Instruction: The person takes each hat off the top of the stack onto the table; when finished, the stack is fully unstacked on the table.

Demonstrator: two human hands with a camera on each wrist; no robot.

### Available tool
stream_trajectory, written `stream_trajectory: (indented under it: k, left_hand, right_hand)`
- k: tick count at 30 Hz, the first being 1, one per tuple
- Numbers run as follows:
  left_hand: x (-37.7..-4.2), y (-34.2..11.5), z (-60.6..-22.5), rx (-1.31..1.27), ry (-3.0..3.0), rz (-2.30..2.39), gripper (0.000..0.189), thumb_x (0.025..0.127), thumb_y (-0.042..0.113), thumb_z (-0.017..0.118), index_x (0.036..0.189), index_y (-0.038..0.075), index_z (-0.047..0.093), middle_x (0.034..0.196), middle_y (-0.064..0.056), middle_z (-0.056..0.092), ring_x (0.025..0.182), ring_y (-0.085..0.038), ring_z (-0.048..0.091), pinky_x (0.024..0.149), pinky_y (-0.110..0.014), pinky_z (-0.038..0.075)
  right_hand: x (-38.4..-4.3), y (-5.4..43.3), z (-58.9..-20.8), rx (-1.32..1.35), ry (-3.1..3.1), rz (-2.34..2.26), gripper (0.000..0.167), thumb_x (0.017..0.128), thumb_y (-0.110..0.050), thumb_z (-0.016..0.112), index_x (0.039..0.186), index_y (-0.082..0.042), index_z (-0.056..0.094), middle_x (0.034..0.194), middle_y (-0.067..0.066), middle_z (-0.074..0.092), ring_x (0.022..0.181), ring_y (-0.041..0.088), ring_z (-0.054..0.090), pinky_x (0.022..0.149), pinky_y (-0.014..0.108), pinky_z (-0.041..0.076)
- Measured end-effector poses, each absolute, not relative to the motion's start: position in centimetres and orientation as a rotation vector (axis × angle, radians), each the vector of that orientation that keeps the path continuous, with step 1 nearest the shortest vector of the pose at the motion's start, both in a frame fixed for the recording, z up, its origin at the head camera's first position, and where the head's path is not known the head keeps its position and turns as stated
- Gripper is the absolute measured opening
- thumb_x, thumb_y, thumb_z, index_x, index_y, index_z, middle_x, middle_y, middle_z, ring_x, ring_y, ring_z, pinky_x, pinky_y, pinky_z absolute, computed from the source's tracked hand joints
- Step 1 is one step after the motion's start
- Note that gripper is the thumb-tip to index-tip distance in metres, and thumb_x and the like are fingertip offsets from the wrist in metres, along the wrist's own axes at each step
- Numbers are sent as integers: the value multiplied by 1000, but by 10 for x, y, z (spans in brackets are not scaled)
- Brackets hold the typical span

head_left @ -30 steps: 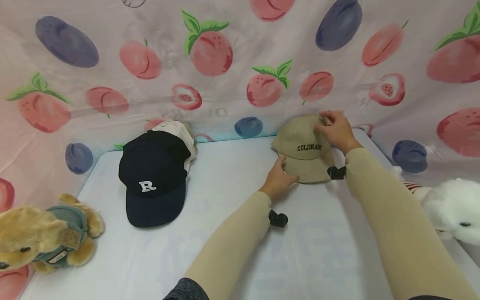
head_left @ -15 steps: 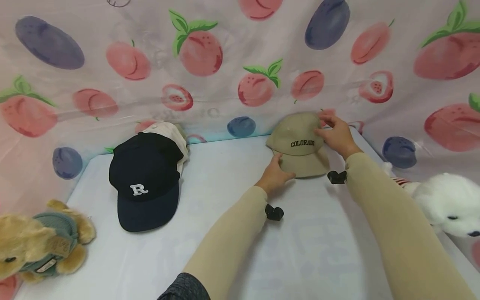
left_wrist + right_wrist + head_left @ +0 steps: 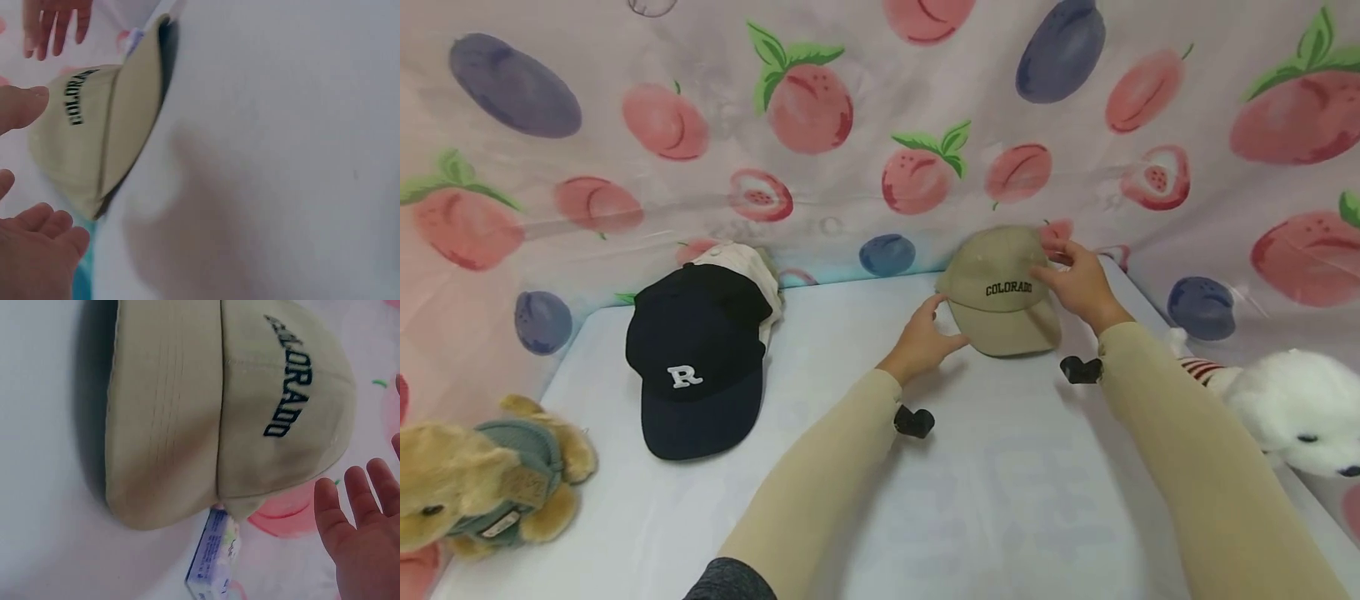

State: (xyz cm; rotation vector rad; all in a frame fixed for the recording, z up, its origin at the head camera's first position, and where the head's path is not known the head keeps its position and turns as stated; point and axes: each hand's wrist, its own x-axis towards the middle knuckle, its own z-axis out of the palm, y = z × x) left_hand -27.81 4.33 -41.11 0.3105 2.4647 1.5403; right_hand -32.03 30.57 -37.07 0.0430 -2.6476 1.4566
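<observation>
**Tan COLORADO cap [image 3: 996, 292] between a left hand [image 3: 919, 340] and a right hand [image 3: 1081, 287]**

Arms in beige sleeves [image 3: 820, 475] reach forward across the white tabletop [image 3: 1000, 500] toward the cap, which rests near the back edge. The left hand is apart from the cap's left side, thumb and fingers spread and holding nothing. The right hand curves beside the crown, fingers parted; whether its thumb touches the cap I cannot tell. Half a second ago the left hand was at the brim; it has since drawn back leftward. The right hand has barely moved.
</observation>
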Motion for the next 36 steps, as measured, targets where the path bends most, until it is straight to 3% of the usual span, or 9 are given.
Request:
stream_trajectory:
  k: [8, 25, 36]
  left_hand:
    - [-263, -3, -400, 320, 2499, 1507, 83, 89, 26, 76, 158, 18, 30, 161, -5, 29, 145, -26, 31, 112, -47, 34]
    - [-224, -92, -400, 234, 2612, 1448, 85, 87, 22, 78, 157, 17, 31, 160, -9, 29, 145, -30, 29, 112, -54, 31]
    - [-193, -140, -393, 233, 2667, 1460, 84, 88, 21, 76, 157, 11, 30, 159, -13, 31, 145, -33, 29, 114, -53, 29]
  right_hand:
    - [-299, 288, -378, 221, -2656, 1416, 56, 95, -19, 68, 142, 4, 48, 140, 28, 50, 133, 40, 44, 106, 56, 35]
    - [-263, 222, -399, 487, -2652, 1539, 54, 95, -10, 67, 141, 10, 46, 141, 28, 48, 132, 38, 45, 103, 53, 43]
    - [-247, 184, -394, 574, -2628, 1594, 56, 93, -12, 72, 142, 3, 49, 142, 20, 51, 130, 33, 48, 102, 50, 45]
